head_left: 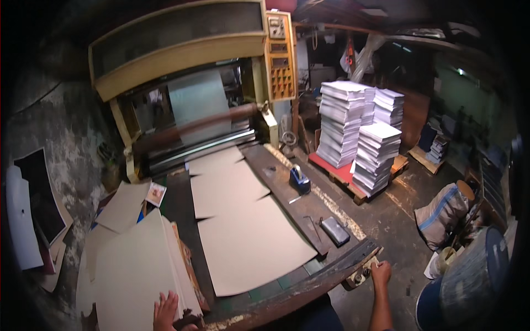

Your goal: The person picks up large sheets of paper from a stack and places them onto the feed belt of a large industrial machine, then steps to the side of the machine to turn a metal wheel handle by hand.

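My left hand (165, 310) rests with fingers spread on the near end of a tall stack of brown cardboard sheets (135, 265) at the lower left. My right hand (380, 273) is closed around the near right corner of the machine bed (353, 259), by a small control box (359, 276). Three brown cardboard sheets (243, 231) lie overlapping in a row along the green conveyor bed, coming out from under the roller (193, 128) of a large yellow machine (176, 49).
A blue tape dispenser (299, 180) and a dark flat case (335, 230) lie on the machine's right side rail. Tall stacks of white paper (359, 132) stand on a red pallet at the right. A striped sack (444, 212) and a blue barrel (469, 281) sit at the lower right.
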Demonstrator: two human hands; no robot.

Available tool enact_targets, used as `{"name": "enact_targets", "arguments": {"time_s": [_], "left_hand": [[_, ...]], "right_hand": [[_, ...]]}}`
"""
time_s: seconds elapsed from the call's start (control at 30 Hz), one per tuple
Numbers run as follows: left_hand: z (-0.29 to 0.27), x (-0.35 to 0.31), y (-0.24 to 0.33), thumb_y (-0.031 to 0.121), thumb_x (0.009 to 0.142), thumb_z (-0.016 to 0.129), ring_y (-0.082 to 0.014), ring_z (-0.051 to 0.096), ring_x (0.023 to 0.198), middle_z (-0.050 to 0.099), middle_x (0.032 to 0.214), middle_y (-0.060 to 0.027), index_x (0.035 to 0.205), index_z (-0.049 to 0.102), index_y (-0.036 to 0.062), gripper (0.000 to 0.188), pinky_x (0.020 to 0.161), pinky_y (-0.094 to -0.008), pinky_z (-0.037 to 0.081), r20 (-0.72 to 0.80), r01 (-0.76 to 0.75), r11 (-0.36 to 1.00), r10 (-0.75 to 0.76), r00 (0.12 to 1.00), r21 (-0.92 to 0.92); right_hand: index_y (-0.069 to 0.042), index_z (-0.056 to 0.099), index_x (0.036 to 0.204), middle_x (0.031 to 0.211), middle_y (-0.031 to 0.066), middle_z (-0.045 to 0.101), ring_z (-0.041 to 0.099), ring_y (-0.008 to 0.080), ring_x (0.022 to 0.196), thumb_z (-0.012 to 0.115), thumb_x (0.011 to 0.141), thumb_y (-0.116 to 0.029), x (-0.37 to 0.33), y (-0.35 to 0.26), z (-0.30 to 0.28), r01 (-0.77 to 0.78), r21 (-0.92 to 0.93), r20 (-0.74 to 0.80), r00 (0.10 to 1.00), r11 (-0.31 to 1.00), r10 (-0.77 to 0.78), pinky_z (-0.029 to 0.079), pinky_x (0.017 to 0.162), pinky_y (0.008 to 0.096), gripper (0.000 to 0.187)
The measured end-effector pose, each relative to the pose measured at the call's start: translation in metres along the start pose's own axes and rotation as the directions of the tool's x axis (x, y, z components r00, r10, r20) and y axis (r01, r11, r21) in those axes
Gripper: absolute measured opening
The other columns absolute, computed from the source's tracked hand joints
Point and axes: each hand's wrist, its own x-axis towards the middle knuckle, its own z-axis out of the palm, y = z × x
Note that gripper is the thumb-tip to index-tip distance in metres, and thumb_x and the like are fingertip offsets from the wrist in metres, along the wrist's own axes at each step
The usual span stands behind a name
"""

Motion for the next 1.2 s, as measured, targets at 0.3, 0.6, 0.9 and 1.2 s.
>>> {"name": "enact_targets", "arguments": {"time_s": [0.3, 0.6, 0.9, 1.2], "left_hand": [[0.000, 0.005, -0.020, 0.032, 0.087, 0.066, -0.0318, 0.039, 0.136, 0.057, 0.131, -0.0154, 0.124, 0.058, 0.0009, 0.049, 0.115, -0.0453, 0.018, 0.050, 0.217, 0.836, -0.223, 0.974, -0.504], [0.008, 0.001, -0.028, 0.028, 0.098, 0.052, -0.0124, 0.056, 0.081, 0.065, 0.088, -0.0071, 0.100, 0.067, -0.0047, 0.036, 0.080, -0.0262, 0.044, -0.024, 0.377, 0.502, -0.625, 0.780, -0.779], [0.023, 0.016, -0.012, 0.027, 0.101, 0.048, -0.0089, 0.047, 0.073, 0.053, 0.077, 0.0009, 0.083, 0.055, -0.0013, 0.034, 0.069, -0.0251, 0.040, -0.590, 0.031, 0.649, -0.710, 0.384, -0.760], [0.020, 0.017, 0.037, 0.023, 0.096, 0.052, -0.0216, 0.068, 0.080, 0.068, 0.075, -0.0051, 0.078, 0.063, 0.0061, 0.027, 0.105, -0.0526, 0.034, -0.354, -0.120, 0.955, 0.017, 0.935, -0.270]], "right_hand": [[-0.003, 0.062, 0.095, 0.098, 0.0145, 0.061, 0.055, 0.0349, 0.097, 0.070, 0.079, -0.026, -0.021, -0.058, -0.004, 0.332, 0.103, -0.006, 0.943, 0.937, -0.334, 0.043, 0.087, 0.0441, 0.029], [-0.003, 0.060, 0.109, 0.109, 0.0167, 0.061, 0.055, 0.0339, 0.106, 0.070, 0.082, -0.027, -0.157, -0.264, 0.092, 0.635, 0.661, 0.171, 0.393, 0.401, -0.904, 0.042, 0.094, 0.0416, 0.037], [-0.005, 0.051, 0.133, 0.139, 0.0225, 0.046, 0.037, 0.0472, 0.130, 0.035, 0.094, -0.054, -0.146, -0.373, 0.225, 0.917, 0.007, 0.642, 0.302, 0.399, -0.705, 0.015, 0.105, 0.0704, 0.064], [0.002, 0.056, 0.121, 0.100, 0.0118, 0.066, 0.064, 0.0177, 0.086, 0.055, 0.092, -0.050, -0.197, -0.369, 0.012, -0.656, 0.447, 0.329, -0.512, 0.608, -0.793, 0.049, 0.080, 0.0302, 0.059]]}}
